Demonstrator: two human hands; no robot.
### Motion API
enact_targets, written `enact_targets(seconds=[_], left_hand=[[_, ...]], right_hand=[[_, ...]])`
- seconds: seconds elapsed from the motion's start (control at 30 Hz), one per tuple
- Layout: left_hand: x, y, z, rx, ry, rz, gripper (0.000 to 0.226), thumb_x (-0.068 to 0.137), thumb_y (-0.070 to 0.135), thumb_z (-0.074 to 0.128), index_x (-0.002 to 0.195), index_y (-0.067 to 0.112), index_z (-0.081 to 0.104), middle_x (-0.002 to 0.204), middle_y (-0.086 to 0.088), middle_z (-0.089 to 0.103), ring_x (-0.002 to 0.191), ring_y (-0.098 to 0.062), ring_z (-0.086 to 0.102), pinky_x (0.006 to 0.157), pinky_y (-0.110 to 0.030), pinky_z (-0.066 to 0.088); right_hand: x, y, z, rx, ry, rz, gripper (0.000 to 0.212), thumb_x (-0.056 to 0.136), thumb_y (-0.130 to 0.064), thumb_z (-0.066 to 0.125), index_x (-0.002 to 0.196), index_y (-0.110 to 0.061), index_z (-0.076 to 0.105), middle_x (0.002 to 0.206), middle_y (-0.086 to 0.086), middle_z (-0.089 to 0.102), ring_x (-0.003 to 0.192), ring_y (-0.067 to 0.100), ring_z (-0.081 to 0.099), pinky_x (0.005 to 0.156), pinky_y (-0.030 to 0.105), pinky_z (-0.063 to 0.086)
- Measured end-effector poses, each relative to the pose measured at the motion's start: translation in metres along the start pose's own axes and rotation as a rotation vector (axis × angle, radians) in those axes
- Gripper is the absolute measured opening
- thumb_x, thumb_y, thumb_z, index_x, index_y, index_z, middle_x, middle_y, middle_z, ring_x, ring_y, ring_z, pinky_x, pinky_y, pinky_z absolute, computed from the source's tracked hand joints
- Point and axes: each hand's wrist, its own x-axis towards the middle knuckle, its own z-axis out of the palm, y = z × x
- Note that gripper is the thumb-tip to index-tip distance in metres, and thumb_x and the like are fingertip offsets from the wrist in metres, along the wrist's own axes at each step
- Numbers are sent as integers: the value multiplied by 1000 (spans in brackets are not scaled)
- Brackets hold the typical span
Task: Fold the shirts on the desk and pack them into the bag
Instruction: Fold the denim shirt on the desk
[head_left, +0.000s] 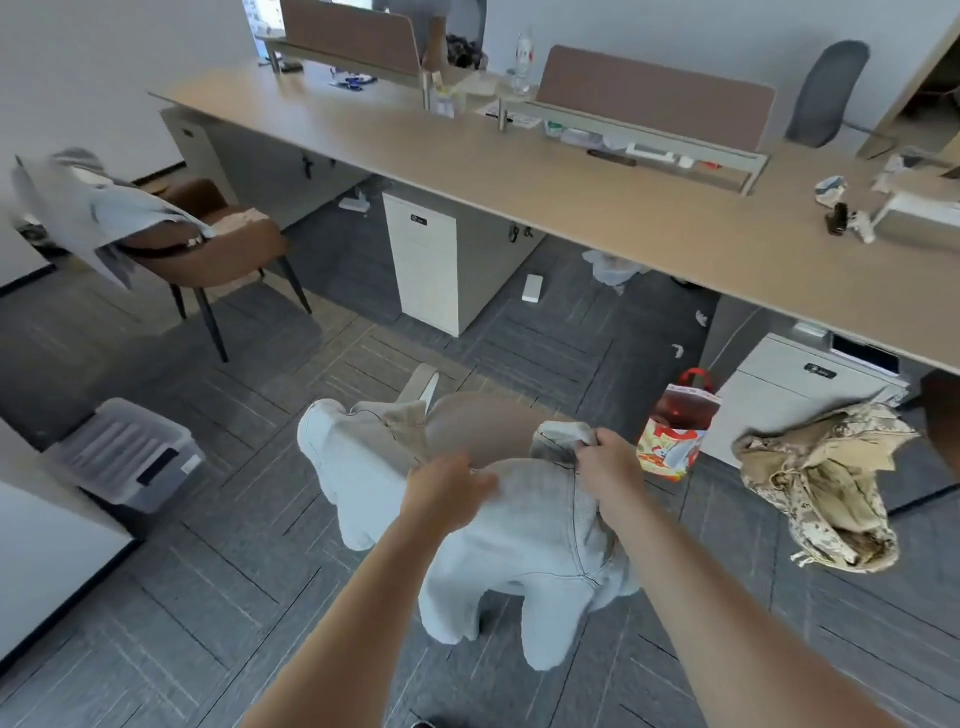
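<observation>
A light grey shirt (524, 540) hangs in the air in front of me, above the floor and over a tan chair back (483, 421). My left hand (447, 493) grips its upper edge with curled fingers. My right hand (610, 457) pinches the fabric at the top right. A red and white bag (675, 436) stands open on the floor just right of my right hand. A camouflage garment (821, 488) lies at the right. Another pale grey shirt (98, 208) is draped over a brown chair (218, 244) at the left.
A long wooden desk (519, 171) with dividers and small clutter runs across the back. White drawer cabinets (426, 260) stand under it. A clear plastic storage box (124, 452) sits on the grey carpet at the left. A white table edge (47, 551) is at the near left.
</observation>
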Motion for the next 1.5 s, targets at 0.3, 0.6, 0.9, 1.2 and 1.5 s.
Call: enact_targets(seconds=[0.3, 0.6, 0.9, 1.2, 1.5], left_hand=[[-83, 64, -59, -552, -116, 240, 40, 90, 72, 45, 97, 34, 59, 103, 6, 62, 92, -13, 58, 79, -31, 49], [-141, 83, -132, -1156, -115, 191, 40, 104, 39, 43, 112, 10, 68, 106, -15, 71, 93, -29, 69, 82, -41, 53], [-181, 68, -155, -1176, 221, 235, 21, 90, -10, 52, 105, -6, 65, 99, -24, 66, 84, -32, 64, 74, -35, 53], [-233, 54, -212, -1151, 148, 502, 27, 81, -14, 53, 104, -2, 64, 97, -18, 69, 91, -30, 67, 80, -34, 56], [-245, 5, -233, -1123, 49, 475, 34, 71, -6, 61, 103, 2, 65, 98, -18, 66, 92, -29, 66, 81, -33, 54]], right_hand=[[-89, -75, -55, 467, -159, -280, 11, 82, -29, 65, 86, -21, 71, 90, 6, 72, 89, 29, 68, 84, 43, 54], [-155, -125, -91, 510, -581, -531, 19, 80, -15, 68, 89, -26, 81, 102, 5, 77, 103, 26, 71, 105, 49, 48], [-163, -93, -110, 746, -679, -466, 22, 93, -7, 66, 110, 6, 70, 106, 21, 74, 99, 34, 71, 84, 38, 60], [-161, -108, -101, 444, -649, -398, 110, 61, -67, 83, 153, -31, 35, 149, 7, 47, 122, 31, 60, 86, 46, 58], [-173, -124, -60, 712, -659, 173, 18, 96, -16, 62, 97, 2, 66, 72, 9, 62, 61, 17, 59, 48, 24, 50]])
